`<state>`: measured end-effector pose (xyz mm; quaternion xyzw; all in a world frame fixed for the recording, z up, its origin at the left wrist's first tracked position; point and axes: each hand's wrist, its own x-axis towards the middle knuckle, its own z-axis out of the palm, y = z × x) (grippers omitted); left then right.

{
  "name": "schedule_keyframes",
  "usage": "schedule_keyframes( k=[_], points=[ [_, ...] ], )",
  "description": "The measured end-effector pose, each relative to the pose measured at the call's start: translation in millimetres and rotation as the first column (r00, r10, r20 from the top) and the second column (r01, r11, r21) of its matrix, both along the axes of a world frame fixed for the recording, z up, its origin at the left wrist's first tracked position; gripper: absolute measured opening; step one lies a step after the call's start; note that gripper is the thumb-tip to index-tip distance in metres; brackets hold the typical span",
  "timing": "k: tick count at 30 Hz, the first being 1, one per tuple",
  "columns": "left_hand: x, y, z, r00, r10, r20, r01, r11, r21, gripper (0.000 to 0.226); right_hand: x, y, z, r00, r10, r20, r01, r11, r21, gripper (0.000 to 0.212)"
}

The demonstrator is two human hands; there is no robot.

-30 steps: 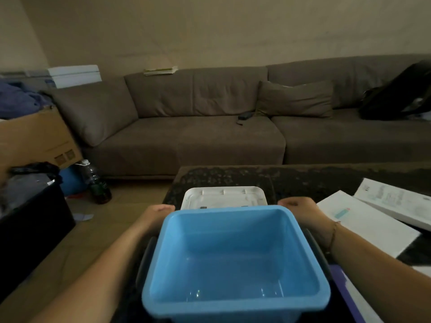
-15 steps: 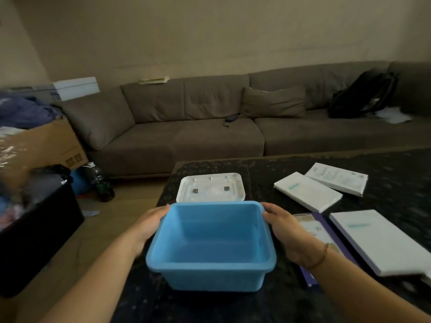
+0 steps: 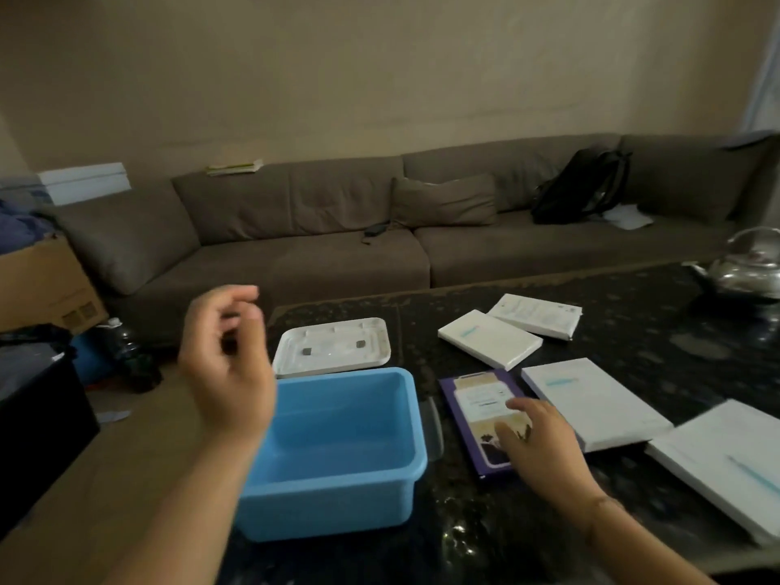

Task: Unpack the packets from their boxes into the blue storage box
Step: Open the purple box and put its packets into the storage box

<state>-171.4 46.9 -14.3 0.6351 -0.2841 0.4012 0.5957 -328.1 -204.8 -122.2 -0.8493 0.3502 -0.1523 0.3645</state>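
Observation:
The blue storage box [image 3: 337, 449] stands empty on the dark table near its left end. Its white lid [image 3: 333, 342] lies upside down just behind it. To the right of the storage box lies a purple box [image 3: 477, 407]; my right hand [image 3: 536, 441] rests on it with spread fingers. My left hand [image 3: 226, 361] hovers raised over the storage box's left rim, fingers loosely curled and holding nothing. Several white boxes lie further right: a near white box [image 3: 595, 401], a large white box [image 3: 726, 462] and two smaller white boxes [image 3: 489, 342] behind.
A metal kettle [image 3: 747, 268] stands at the table's far right. A brown sofa [image 3: 337, 247] with a black backpack [image 3: 582, 185] runs behind the table. A cardboard carton [image 3: 42, 285], a bottle [image 3: 126, 352] and a black case [image 3: 38, 420] are on the floor at left.
Both hands have let go of the blue storage box. My left hand rose above its left rim; my right hand moved right onto the purple box. The view has swung right.

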Motion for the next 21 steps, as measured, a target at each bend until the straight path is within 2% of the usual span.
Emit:
schedule_keyframes(
  k=[2, 3, 5, 7, 9, 10, 12, 14, 16, 21],
  points=[
    [-48, -39, -13, 0.949, -0.201, 0.241, 0.173, 0.976, 0.134, 0.016, -8, -3, -14, 0.989, 0.033, -0.145, -0.051, 0.991, -0.122, 0.060],
    [-67, -58, -27, 0.910, -0.307, 0.278, 0.251, 0.943, 0.217, 0.016, -8, -3, -21, 0.979, 0.043, -0.198, -0.075, 0.985, -0.155, 0.068],
    [-96, -94, -65, 0.839, -0.510, 0.190, 0.416, 0.826, 0.381, 0.015, -5, -5, -32, 0.967, 0.049, -0.252, -0.089, 0.984, -0.153, 0.084],
    [-110, -122, -104, 0.813, -0.574, -0.096, 0.542, 0.685, 0.487, 0.019, -2, -11, -39, 0.958, 0.060, -0.279, -0.105, 0.983, -0.148, 0.094],
    [-111, -140, -134, 0.826, -0.384, -0.413, 0.563, 0.608, 0.560, 0.043, 3, -18, -42, 0.952, 0.043, -0.302, -0.091, 0.985, -0.147, 0.093],
    [-106, -147, -146, 0.823, -0.194, -0.535, 0.545, 0.539, 0.642, 0.061, 4, -22, -42, 0.955, 0.028, -0.295, -0.074, 0.986, -0.149, 0.091],
    [-92, -154, -161, 0.800, 0.172, -0.575, 0.493, 0.358, 0.793, 0.085, 6, -29, -41, 0.967, 0.015, -0.253, -0.046, 0.992, -0.118, 0.089],
    [-81, -158, -167, 0.779, 0.311, -0.544, 0.485, 0.250, 0.838, 0.091, 7, -33, -43, 0.978, 0.006, -0.210, -0.025, 0.996, -0.085, 0.089],
    [-77, -160, -171, 0.754, 0.306, -0.581, 0.524, 0.252, 0.813, 0.091, 6, -33, -49, 0.989, -0.001, -0.146, -0.007, 0.999, -0.052, 0.093],
    [-78, -159, -169, 0.748, 0.120, -0.653, 0.490, 0.565, 0.664, 0.075, 0, -35, -53, 0.985, -0.069, 0.158, 0.054, 0.994, 0.096, 0.097]
  ],
)
